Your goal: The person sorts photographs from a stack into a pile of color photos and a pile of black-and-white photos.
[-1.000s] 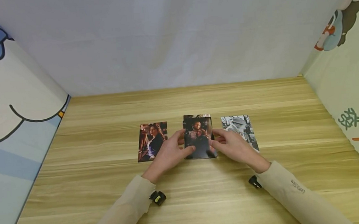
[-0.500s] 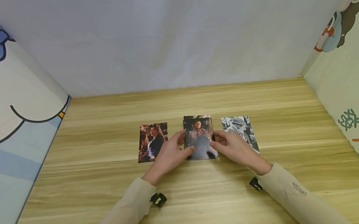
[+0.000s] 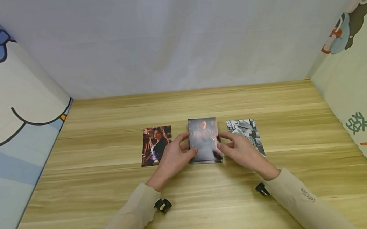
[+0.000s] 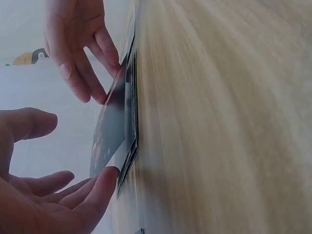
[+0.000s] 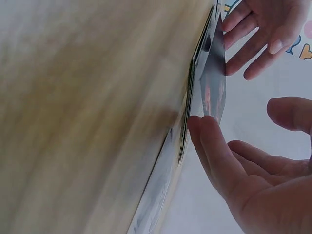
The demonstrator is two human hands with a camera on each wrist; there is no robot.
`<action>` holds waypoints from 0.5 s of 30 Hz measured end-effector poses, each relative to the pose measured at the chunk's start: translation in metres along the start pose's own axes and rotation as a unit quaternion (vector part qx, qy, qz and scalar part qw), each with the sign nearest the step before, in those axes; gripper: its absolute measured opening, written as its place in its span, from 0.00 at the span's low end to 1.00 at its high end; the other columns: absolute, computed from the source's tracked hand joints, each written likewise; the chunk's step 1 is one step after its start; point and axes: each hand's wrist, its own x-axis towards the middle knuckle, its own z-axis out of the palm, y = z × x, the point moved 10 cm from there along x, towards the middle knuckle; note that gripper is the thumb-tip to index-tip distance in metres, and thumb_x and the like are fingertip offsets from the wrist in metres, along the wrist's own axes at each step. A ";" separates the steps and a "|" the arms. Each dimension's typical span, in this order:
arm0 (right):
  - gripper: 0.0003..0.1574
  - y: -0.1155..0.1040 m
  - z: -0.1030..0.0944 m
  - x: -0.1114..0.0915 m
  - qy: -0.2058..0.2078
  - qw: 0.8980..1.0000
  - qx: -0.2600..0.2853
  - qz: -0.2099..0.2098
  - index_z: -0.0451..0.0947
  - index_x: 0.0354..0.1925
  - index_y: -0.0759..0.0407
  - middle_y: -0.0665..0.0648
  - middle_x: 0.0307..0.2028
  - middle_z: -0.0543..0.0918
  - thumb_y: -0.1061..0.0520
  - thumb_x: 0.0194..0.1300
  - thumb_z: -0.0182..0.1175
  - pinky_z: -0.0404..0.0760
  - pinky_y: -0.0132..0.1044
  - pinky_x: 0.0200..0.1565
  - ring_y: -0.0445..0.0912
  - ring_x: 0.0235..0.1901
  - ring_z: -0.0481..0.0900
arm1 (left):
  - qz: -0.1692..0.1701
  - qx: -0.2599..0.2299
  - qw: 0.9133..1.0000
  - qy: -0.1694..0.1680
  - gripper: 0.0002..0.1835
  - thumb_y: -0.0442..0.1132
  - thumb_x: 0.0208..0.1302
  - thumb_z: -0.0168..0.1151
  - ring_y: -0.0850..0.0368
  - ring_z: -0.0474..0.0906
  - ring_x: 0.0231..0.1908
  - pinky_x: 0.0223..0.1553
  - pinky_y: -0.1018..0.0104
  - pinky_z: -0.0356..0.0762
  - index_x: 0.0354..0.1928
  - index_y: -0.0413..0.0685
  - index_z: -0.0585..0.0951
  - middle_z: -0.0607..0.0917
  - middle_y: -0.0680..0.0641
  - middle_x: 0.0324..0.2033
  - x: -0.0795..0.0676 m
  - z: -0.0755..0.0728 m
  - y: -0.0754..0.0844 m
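A pile of photo cards [image 3: 205,151] lies in the middle of the table between both hands. Its top card [image 4: 109,124], dark with a glare over its picture, sits tilted and partly apart from the cards below [image 4: 137,97]. My left hand [image 3: 174,153] touches the pile's left edge with its fingertips. My right hand [image 3: 240,147] touches the opposite edge in the same way. In both wrist views the thumbs stand clear of the cards, and the fingers are gently bent. How many cards are in the pile cannot be told.
To the left lies a colour photo card [image 3: 155,146] of a person in a dark jacket, partly behind my left hand. On the right is a black-and-white photo card [image 3: 247,130], partly covered by my right hand. A pale cloth wall [image 3: 179,41] borders the table's [image 3: 108,115] far edge.
The top card has shifted slightly away from me and now covers the striped card edge that showed behind it. Glare has spread over its picture. Both hands have barely moved.
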 end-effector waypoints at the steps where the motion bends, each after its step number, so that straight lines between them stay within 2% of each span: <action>1: 0.35 0.001 -0.001 0.000 0.004 1.000 -0.001 0.001 0.69 0.73 0.66 0.68 0.63 0.80 0.49 0.76 0.58 0.86 0.46 0.40 0.56 0.45 0.88 | 0.001 0.000 1.000 0.003 0.35 0.43 0.68 0.67 0.46 0.83 0.59 0.53 0.49 0.84 0.75 0.46 0.69 0.78 0.40 0.67 0.000 0.000 0.000; 3: 0.35 0.001 -0.003 0.000 0.009 1.000 0.003 0.001 0.69 0.73 0.65 0.67 0.61 0.82 0.50 0.75 0.59 0.80 0.40 0.29 0.53 0.39 0.87 | 0.001 0.001 1.000 0.009 0.35 0.43 0.68 0.68 0.47 0.84 0.57 0.51 0.50 0.85 0.75 0.47 0.70 0.77 0.43 0.68 0.000 -0.001 0.000; 4: 0.35 0.001 -0.003 0.000 0.011 1.000 0.005 -0.001 0.69 0.73 0.64 0.67 0.61 0.82 0.50 0.75 0.59 0.77 0.38 0.27 0.52 0.39 0.87 | 0.003 0.002 1.000 0.012 0.35 0.42 0.68 0.68 0.48 0.84 0.57 0.50 0.50 0.85 0.75 0.47 0.70 0.77 0.44 0.69 0.000 -0.002 0.000; 6: 0.35 0.002 -0.004 -0.001 0.015 1.000 0.012 0.001 0.69 0.73 0.63 0.66 0.62 0.81 0.51 0.75 0.59 0.74 0.36 0.26 0.53 0.39 0.87 | 0.010 0.002 1.000 0.018 0.34 0.41 0.68 0.68 0.47 0.84 0.56 0.49 0.51 0.86 0.74 0.47 0.71 0.76 0.44 0.70 -0.001 -0.003 0.002; 10: 0.34 0.001 -0.006 -0.002 0.023 1.000 0.016 -0.002 0.70 0.73 0.62 0.65 0.66 0.78 0.53 0.74 0.61 0.74 0.35 0.25 0.56 0.49 0.88 | 0.025 -0.004 0.999 0.033 0.33 0.39 0.66 0.68 0.47 0.86 0.53 0.47 0.52 0.87 0.72 0.45 0.73 0.78 0.43 0.68 -0.001 -0.006 0.004; 12: 0.34 0.001 -0.007 -0.002 0.026 1.000 0.018 0.000 0.70 0.73 0.62 0.65 0.65 0.79 0.54 0.73 0.62 0.71 0.34 0.20 0.56 0.47 0.88 | 0.031 -0.007 0.999 0.041 0.32 0.37 0.66 0.68 0.48 0.86 0.52 0.46 0.53 0.87 0.72 0.44 0.73 0.79 0.43 0.67 -0.002 -0.008 0.005; 13: 0.34 0.001 -0.007 -0.002 0.026 0.999 0.021 0.002 0.70 0.72 0.62 0.66 0.63 0.81 0.55 0.73 0.62 0.68 0.34 0.18 0.56 0.43 0.88 | 0.033 -0.008 0.998 0.044 0.32 0.37 0.66 0.68 0.48 0.86 0.52 0.46 0.53 0.87 0.71 0.44 0.74 0.79 0.43 0.66 -0.002 -0.008 0.006; 15: 0.34 0.001 -0.007 -0.003 0.029 0.999 0.025 0.003 0.70 0.72 0.62 0.65 0.64 0.80 0.57 0.72 0.63 0.68 0.33 0.17 0.55 0.44 0.89 | 0.038 -0.011 0.998 0.050 0.31 0.35 0.65 0.68 0.48 0.87 0.50 0.45 0.54 0.87 0.71 0.44 0.74 0.80 0.43 0.66 -0.003 -0.009 0.006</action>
